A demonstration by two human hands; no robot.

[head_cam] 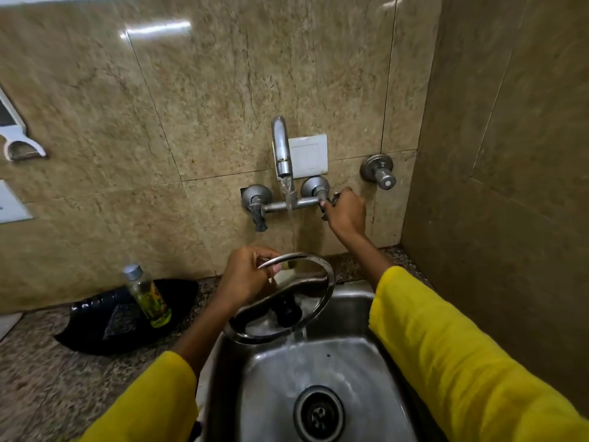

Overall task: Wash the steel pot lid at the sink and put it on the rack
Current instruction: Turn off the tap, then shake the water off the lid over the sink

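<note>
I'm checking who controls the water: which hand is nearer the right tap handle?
Right. The right hand grips the tap handle; the left hand holds the lid lower, under the stream.

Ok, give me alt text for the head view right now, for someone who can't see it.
A person's left hand holds a steel pot lid by its rim, tilted under running water from a wall tap, above a steel sink. The right hand grips the tap's right handle. A small bottle stands on the counter at left.

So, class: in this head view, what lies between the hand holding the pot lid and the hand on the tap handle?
Only the falling water stream, between left hand and right hand.
</note>
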